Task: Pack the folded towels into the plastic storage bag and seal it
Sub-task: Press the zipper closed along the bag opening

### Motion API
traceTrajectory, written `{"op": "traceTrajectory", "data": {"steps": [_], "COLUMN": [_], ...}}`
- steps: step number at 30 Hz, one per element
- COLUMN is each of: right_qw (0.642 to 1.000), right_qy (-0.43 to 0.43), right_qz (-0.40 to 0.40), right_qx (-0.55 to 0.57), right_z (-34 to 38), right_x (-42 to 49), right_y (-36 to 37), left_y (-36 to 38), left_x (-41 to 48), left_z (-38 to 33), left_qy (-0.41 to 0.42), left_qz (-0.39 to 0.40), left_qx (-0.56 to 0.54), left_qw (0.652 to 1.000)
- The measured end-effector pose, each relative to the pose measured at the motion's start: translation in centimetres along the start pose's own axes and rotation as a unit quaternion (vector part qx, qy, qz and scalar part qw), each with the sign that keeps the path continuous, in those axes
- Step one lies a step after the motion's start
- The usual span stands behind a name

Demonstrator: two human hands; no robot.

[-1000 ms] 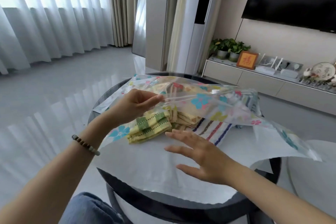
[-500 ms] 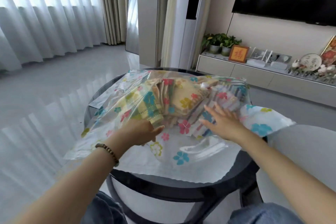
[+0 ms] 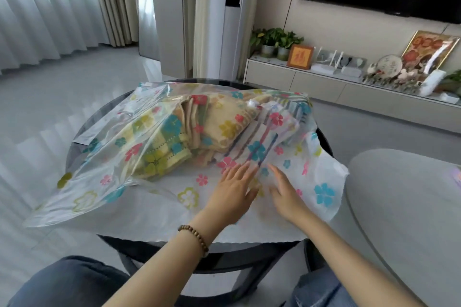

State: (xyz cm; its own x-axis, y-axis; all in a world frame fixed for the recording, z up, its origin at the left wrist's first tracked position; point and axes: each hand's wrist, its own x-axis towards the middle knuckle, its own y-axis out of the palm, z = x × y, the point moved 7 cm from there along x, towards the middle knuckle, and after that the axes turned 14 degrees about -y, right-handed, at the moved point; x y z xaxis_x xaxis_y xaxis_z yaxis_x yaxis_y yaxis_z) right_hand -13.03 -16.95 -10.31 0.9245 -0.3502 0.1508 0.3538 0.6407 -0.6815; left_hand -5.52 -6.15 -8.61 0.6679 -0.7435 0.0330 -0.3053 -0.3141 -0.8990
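A clear plastic storage bag [image 3: 104,182] printed with coloured flowers lies across the round table. Folded towels show through it: a yellow-green checked one [image 3: 162,154], tan ones [image 3: 224,122] and a striped one [image 3: 264,139]. My left hand [image 3: 234,192] rests flat on the bag's top sheet just in front of the striped towel, fingers spread. My right hand [image 3: 284,192] lies flat beside it, a little to the right, also pressing on the plastic. Neither hand grips anything. The bag's near edge hangs loose toward me.
The round dark table [image 3: 324,139] has a white cover sheet [image 3: 174,227] under the bag. A grey round seat [image 3: 404,207] stands close on the right. My knees [image 3: 69,281] are under the near rim. A low cabinet with plants and frames lines the far wall.
My left hand let go of the bag's upper flap, which dropped over the towels. Both hands then came together in front of the striped towel, flat on the plastic.
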Motion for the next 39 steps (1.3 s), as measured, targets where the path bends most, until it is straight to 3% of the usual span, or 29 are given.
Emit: {"op": "traceTrajectory", "data": {"steps": [2,4,7,9,16,19,22,26,28,30,33,36,39], "right_qw": [0.998,0.981,0.96,0.957,0.965,0.986,0.998,0.986,0.974,0.967,0.976,0.982,0.945], "right_qy": [-0.015,-0.039,0.05,0.073,0.039,0.01,-0.005,-0.144,-0.168,-0.148,-0.037,0.136,0.235], "right_qz": [-0.057,-0.074,0.044,0.092,0.124,0.111,0.049,-0.017,-0.059,-0.1,-0.111,-0.131,-0.119], "right_qx": [-0.038,-0.174,-0.27,-0.264,-0.227,-0.126,0.033,-0.08,-0.139,-0.18,-0.185,-0.026,0.194], "right_z": [0.4,0.1,-3.3,-5.2,-4.0,-2.0,0.2,3.5,3.4,1.7,-2.2,-6.4,-8.8], "right_x": [-0.6,-1.0,-2.6,-4.1,-3.0,-1.8,-1.6,-3.0,-3.8,-4.5,-5.9,-8.0,-9.8], "right_y": [-2.7,-5.1,-4.9,-3.2,0.9,2.5,1.8,-1.7,-4.0,-6.7,-10.1,-11.8,-10.4], "left_y": [1.6,3.5,5.9,6.4,4.7,3.2,2.2,1.9,2.0,2.4,4.0,5.3,5.5], "left_x": [0.1,0.1,0.2,0.2,0.8,1.4,1.8,1.5,0.8,-0.2,-1.6,-2.6,-3.4], "left_z": [-1.3,-1.9,-1.5,-0.9,3.4,6.2,8.2,6.7,3.9,-0.2,-6.7,-11.7,-13.3], "left_qy": [-0.017,-0.041,-0.054,-0.045,-0.031,-0.024,-0.018,-0.048,-0.059,-0.051,-0.03,-0.016,-0.082], "left_qz": [0.003,0.012,0.007,-0.013,-0.025,0.0,0.016,0.027,0.011,-0.002,0.006,0.027,0.019], "left_qx": [0.022,0.039,0.081,0.084,0.063,0.074,0.084,0.064,0.028,-0.016,-0.066,-0.167,-0.379], "left_qw": [1.0,0.998,0.995,0.995,0.997,0.997,0.996,0.996,0.998,0.999,0.997,0.986,0.921]}}
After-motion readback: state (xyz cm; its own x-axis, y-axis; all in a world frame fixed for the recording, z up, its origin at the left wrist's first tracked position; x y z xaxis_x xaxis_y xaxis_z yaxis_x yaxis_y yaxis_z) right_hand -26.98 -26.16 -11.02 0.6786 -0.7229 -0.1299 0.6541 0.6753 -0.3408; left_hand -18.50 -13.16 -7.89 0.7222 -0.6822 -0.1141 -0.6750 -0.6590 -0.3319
